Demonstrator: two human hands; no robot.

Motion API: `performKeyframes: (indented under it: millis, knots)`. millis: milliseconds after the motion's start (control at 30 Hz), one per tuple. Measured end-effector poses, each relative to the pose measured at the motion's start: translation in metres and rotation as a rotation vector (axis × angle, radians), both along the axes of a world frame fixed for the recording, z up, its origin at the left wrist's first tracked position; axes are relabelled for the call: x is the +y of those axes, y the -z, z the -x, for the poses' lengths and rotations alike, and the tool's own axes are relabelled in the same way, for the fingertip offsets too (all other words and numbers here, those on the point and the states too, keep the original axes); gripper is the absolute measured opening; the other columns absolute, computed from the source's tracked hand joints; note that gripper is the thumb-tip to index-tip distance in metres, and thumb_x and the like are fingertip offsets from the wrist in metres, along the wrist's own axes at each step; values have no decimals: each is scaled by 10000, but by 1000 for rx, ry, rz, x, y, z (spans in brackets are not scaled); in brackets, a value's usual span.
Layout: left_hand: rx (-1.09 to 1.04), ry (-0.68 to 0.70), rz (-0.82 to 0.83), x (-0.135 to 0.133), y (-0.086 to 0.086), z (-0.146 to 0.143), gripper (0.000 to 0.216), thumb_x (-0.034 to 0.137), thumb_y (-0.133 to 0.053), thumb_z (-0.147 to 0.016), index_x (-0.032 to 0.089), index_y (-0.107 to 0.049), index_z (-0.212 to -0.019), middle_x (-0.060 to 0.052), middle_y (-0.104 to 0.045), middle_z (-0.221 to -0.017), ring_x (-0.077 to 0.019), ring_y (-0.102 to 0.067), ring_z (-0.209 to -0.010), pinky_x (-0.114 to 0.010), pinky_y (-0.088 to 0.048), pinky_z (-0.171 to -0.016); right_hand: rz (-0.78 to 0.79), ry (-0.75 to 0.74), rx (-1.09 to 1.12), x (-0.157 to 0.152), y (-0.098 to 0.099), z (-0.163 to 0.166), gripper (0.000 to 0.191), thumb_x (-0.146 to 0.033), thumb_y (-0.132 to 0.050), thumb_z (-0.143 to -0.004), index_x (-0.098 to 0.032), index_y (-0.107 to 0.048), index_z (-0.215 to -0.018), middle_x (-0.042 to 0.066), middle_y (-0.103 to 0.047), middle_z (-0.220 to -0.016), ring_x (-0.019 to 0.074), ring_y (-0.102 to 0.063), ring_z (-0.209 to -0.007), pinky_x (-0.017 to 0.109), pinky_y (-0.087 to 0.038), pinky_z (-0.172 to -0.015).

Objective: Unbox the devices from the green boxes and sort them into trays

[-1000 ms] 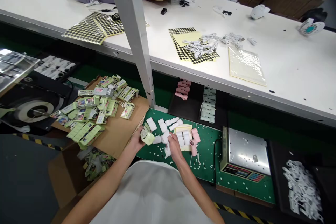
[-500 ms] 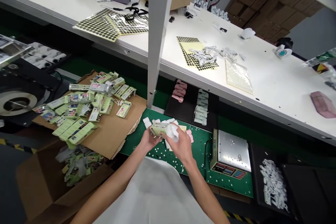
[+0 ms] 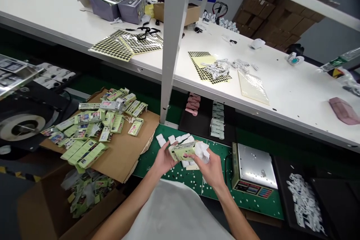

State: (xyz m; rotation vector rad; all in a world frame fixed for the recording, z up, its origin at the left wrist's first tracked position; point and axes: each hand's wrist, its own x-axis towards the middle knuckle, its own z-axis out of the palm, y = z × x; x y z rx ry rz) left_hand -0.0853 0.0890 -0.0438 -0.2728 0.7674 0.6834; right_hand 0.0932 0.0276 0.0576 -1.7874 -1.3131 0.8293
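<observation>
My left hand [image 3: 164,159] and my right hand [image 3: 207,169] hold a pale green printed package [image 3: 181,151] between them above the green dotted mat [image 3: 180,178]. Its left end rests in my left palm and fingers. My right hand pinches a crumpled white item [image 3: 202,152] against the package's right end. Several white rolls [image 3: 171,139] lie on the mat just beyond my hands, partly hidden by the package. A pile of similar green packages [image 3: 95,120] lies on a cardboard sheet [image 3: 140,138] to my left.
A digital scale [image 3: 254,167] stands right of the mat. A black tray holds white loose parts [image 3: 305,204]. Pink rolls [image 3: 192,103] and pale green rolls [image 3: 217,122] lie under the white bench [image 3: 281,82], whose steel post [image 3: 171,45] rises behind the mat. An open carton [image 3: 36,210] sits lower left.
The package has gone from my left hand alone to both hands, with the white item now pressed at its end. My hands have risen above the mat, and the view has turned.
</observation>
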Motion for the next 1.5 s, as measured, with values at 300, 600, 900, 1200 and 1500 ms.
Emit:
performKeyframes:
  millis: [300, 600, 900, 1200, 1500]
  knots:
    - [813, -207, -724, -20, -51, -1, 179, 342, -750, -828, 185, -698, -900, -71, -699, -970, -229, -678, -888, -307, -593, -701, 229, 354, 750, -1, 20, -40, 419, -559, -848, -686, -198, -653, -771, -41, -561, -532, 135, -491, -471, 273, -448, -492]
    - [1375, 97, -1618, -33, -87, -14, 165, 221, -670, -901, 219, -671, -1066, -79, -705, -1051, -241, -644, -1010, -369, -546, -850, 211, 327, 938, 2, 20, -41, 471, -490, -914, -644, -210, -538, -690, -119, -320, -437, 45, -188, -412, 200, -261, -385]
    - [1156, 183, -1559, -29, -86, -10, 186, 244, -524, -1000, 192, -699, -968, -64, -714, -948, -198, -662, -908, -313, -515, -806, 244, 386, 1059, 3, 28, -38, 496, -482, -939, -594, -198, -573, -771, -123, -374, -451, 20, -237, -373, 157, -236, -344]
    - [869, 629, -1782, -1, -90, 15, 299, 255, -498, -1020, 209, -704, -1232, -66, -724, -1033, -181, -668, -898, -258, -480, -769, 290, 295, 1008, 4, 20, -44, 487, -482, -934, -605, -202, -556, -728, -119, -361, -436, 26, -217, -379, 167, -230, -345]
    - [1203, 1076, -2161, 8, -104, 20, 158, 223, -519, -998, 201, -672, -969, -19, -696, -727, -155, -578, -556, -271, -251, -512, 342, 221, 924, 9, 18, -44, 480, -519, -921, -607, -195, -573, -673, -108, -348, -392, 43, -211, -389, 203, -197, -376]
